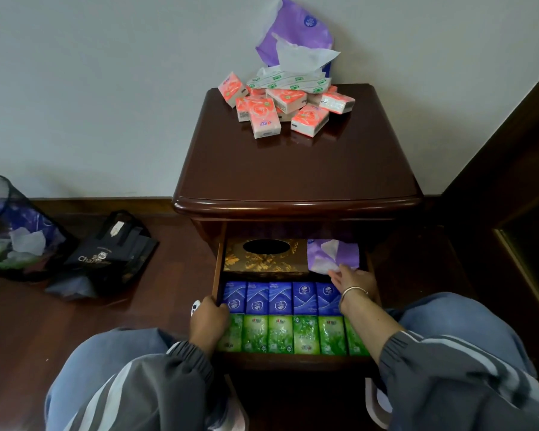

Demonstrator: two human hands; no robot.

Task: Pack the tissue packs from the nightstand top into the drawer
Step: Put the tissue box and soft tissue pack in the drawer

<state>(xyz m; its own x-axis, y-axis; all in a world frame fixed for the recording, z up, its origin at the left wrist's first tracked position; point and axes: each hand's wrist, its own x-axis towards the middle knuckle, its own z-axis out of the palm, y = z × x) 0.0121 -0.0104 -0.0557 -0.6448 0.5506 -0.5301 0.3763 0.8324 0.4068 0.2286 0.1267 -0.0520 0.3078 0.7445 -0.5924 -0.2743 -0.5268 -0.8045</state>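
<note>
We read "Cha" on the bag [106, 256]. Our drawer [216, 269] holds blue packs [280, 298] and green packs [280, 334]. Our left hand [209, 321] grips its wall; our right hand [352, 281] touches the purple pack [333, 253], pinch unclear.

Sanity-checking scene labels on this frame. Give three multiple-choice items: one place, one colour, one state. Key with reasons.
1. Where in the drawer is the gold tissue box?
A back left
B front right
C front middle
2. Colour of the drawer's front row of packs?
A orange
B green
C white
3. The left hand:
A hangs free
B grips the drawer's left wall
C lifts a pack
Key: 1A, it sits behind the blue packs, leftward; 2B, the nearest row is green; 3B, its fingers curl over the wall.
</note>
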